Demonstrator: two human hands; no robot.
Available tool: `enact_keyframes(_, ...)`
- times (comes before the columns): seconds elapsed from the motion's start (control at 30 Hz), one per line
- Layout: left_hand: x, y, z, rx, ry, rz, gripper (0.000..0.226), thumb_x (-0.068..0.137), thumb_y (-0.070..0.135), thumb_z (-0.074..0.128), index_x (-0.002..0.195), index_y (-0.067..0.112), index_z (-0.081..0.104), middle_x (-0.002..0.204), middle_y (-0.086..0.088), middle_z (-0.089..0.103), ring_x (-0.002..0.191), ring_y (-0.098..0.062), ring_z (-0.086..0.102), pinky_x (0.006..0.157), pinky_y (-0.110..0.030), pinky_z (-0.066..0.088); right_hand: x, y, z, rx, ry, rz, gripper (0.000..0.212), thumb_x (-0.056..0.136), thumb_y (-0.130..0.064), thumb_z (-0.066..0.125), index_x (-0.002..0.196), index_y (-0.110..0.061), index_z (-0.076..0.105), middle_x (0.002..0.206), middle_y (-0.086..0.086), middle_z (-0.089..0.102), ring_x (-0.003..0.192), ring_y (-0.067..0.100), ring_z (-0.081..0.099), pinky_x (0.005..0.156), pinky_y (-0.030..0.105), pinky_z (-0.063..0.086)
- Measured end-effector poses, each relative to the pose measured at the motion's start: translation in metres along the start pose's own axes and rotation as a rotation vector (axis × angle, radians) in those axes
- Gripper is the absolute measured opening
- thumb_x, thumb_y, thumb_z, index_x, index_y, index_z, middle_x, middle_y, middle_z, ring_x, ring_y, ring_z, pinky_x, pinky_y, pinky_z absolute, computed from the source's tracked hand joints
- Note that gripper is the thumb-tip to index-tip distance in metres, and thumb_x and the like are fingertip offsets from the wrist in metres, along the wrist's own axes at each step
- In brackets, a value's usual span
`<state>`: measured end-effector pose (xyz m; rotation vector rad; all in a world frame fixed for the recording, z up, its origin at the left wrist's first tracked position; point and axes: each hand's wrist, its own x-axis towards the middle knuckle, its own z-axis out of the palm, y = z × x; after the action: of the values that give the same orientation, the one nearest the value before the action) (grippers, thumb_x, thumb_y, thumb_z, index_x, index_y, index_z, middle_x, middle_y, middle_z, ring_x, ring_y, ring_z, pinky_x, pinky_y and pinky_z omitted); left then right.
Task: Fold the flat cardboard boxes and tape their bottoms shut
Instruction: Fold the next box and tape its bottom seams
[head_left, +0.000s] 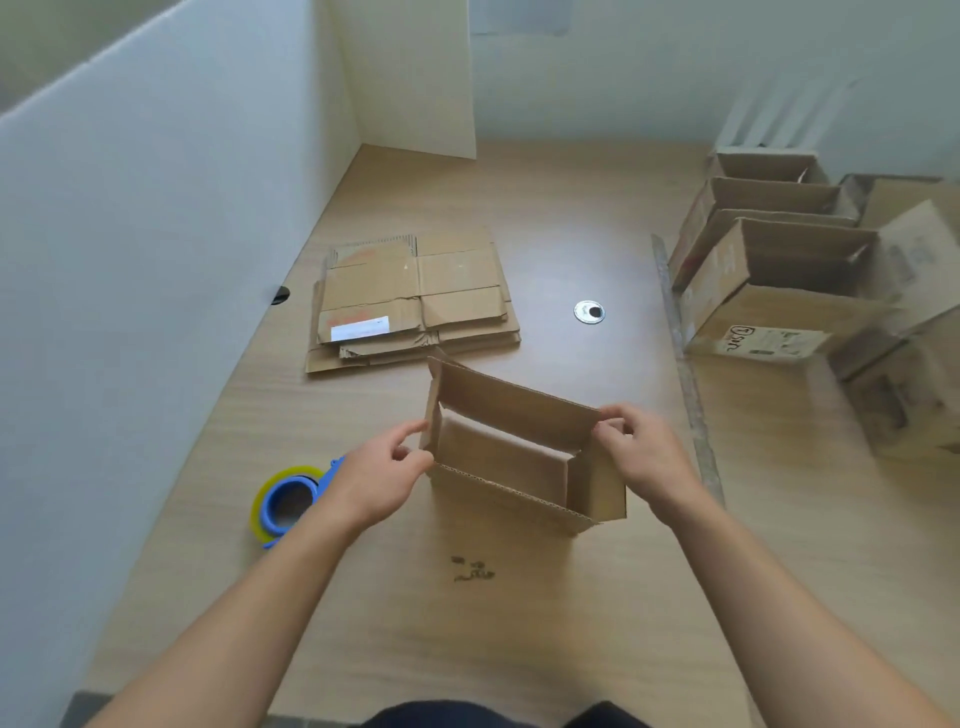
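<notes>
While looking down at the surface (467, 649), held the box (514, 410) upright near its middle, between both hands. Pinched the box's left end panel with the left hand (382, 480), with fingers (408, 430) and thumb curled onto that panel's upper part. Gripped the far right corner with the right hand (644, 457), with fingertips curled over the top edge there and the thumb on the near side. Had the box opened into a rectangle, open side up, with corrugated edges showing along the near wall and one flap folded flat inside. Could not make out its underside. Found the dispenser (288, 501), blue with a yellowish roll, lying on the surface just beside the left wrist, partly hidden behind it, apart from the box. Saw the stack (415, 301) of flat boxes farther back and to the left, near the box's far left corner. Saw folded boxes (779, 270) standing in a row well apart on the right, open tops up, and a round metal grommet (589, 312) set in the surface between stack and row.
</notes>
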<state>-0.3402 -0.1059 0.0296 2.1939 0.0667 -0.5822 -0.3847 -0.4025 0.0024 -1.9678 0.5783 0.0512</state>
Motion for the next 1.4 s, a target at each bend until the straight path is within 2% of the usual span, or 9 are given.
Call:
enact_keyframes(0.13, -0.011, 0.002, 0.011, 0.167, 0.040, 0.109, 0.038, 0.095, 0.020, 0.053, 0.131, 0.031, 0.061, 0.116, 0.007, 0.057, 0.108, -0.012, 0.056, 0.088, -0.025, 0.038, -0.013, 0.009, 0.001, 0.338, -0.088, 0.034, 0.021, 0.100, -0.035, 0.057, 0.119, -0.027, 0.061, 0.115, -0.002, 0.068, 0.106, 0.015, 0.067, 0.078, 0.034, 0.056)
enact_keyframes(0.27, -0.009, 0.000, 0.011, 0.265, -0.017, 0.168, 0.036, 0.097, 0.027, 0.055, 0.133, 0.028, 0.060, 0.141, 0.011, 0.040, 0.137, -0.011, 0.038, 0.105, -0.022, 0.030, -0.020, 0.018, 0.002, 0.273, -0.104, 0.010, 0.033, 0.099, -0.034, 0.059, 0.132, -0.035, 0.052, 0.128, -0.004, 0.059, 0.109, 0.013, 0.063, 0.076, 0.030, 0.054)
enact_keyframes(0.4, -0.004, -0.003, 0.013, 0.384, -0.112, 0.244, 0.057, 0.081, 0.066, 0.053, 0.123, 0.029, 0.062, 0.126, 0.017, 0.050, 0.115, -0.005, 0.050, 0.089, -0.020, 0.036, -0.009, 0.024, 0.002, 0.141, -0.101, 0.029, 0.080, 0.084, -0.047, 0.075, 0.150, -0.046, 0.030, 0.131, -0.007, 0.047, 0.117, 0.018, 0.055, 0.099, 0.045, 0.049)
enact_keyframes(0.63, 0.004, -0.019, 0.018, 0.240, 0.058, 0.208, 0.060, 0.088, 0.042, 0.072, 0.142, 0.026, 0.051, 0.116, 0.006, 0.058, 0.109, -0.011, 0.054, 0.090, -0.025, 0.039, -0.003, 0.035, 0.010, 0.089, -0.102, -0.074, 0.029, 0.093, -0.028, 0.064, 0.101, -0.056, 0.064, 0.117, -0.009, 0.062, 0.090, 0.023, 0.064, 0.085, 0.043, 0.057)
enact_keyframes(0.73, 0.005, -0.023, 0.025, 0.097, 0.124, 0.136, 0.078, 0.085, 0.041, 0.076, 0.152, 0.029, 0.037, 0.115, 0.004, 0.056, 0.107, -0.015, 0.054, 0.088, -0.028, 0.042, -0.010, 0.037, 0.005, 0.258, -0.196, 0.032, 0.019, 0.101, -0.037, 0.053, 0.109, -0.042, 0.070, 0.121, -0.006, 0.062, 0.109, 0.023, 0.061, 0.084, 0.044, 0.060)
enact_keyframes(0.87, 0.013, -0.025, 0.038, 0.069, 0.181, 0.088, 0.094, 0.084, 0.040, 0.077, 0.158, 0.032, 0.020, 0.106, 0.001, 0.053, 0.103, -0.017, 0.053, 0.085, -0.028, 0.039, -0.012, 0.034, -0.001, 0.351, -0.237, 0.129, 0.057, 0.092, -0.067, 0.040, 0.119, -0.029, 0.071, 0.127, -0.013, 0.060, 0.114, 0.018, 0.057, 0.082, 0.039, 0.059)
enact_keyframes(1.0, 0.014, -0.021, 0.045, 0.105, 0.192, 0.182, 0.091, 0.088, 0.035, 0.073, 0.157, 0.043, 0.013, 0.119, 0.005, 0.045, 0.109, -0.014, 0.049, 0.091, -0.030, 0.041, -0.013, 0.033, 0.004, 0.214, -0.215, 0.048, 0.016, 0.095, -0.041, 0.064, 0.110, -0.037, 0.069, 0.121, -0.004, 0.061, 0.107, 0.016, 0.063, 0.085, 0.041, 0.060)
enact_keyframes(1.2, 0.022, -0.037, 0.042, 0.252, 0.063, 0.198, 0.059, 0.097, 0.039, 0.060, 0.152, 0.033, 0.037, 0.147, 0.001, 0.047, 0.133, -0.018, 0.045, 0.109, -0.031, 0.036, -0.017, 0.049, 0.026, 0.077, -0.170, -0.050, 0.035, 0.093, -0.030, 0.067, 0.123, -0.046, 0.058, 0.120, -0.022, 0.058, 0.107, 0.015, 0.063, 0.096, 0.044, 0.053)
enact_keyframes(1.4, 0.011, -0.050, 0.053, 0.120, 0.146, 0.169, 0.059, 0.099, 0.035, 0.059, 0.153, 0.026, 0.037, 0.155, 0.004, 0.042, 0.143, -0.016, 0.036, 0.116, -0.033, 0.030, -0.010, 0.042, 0.038, -0.040, -0.110, -0.155, 0.039, 0.095, -0.029, 0.065, 0.134, -0.034, 0.059, 0.123, -0.011, 0.060, 0.113, 0.017, 0.058, 0.102, 0.038, 0.047)
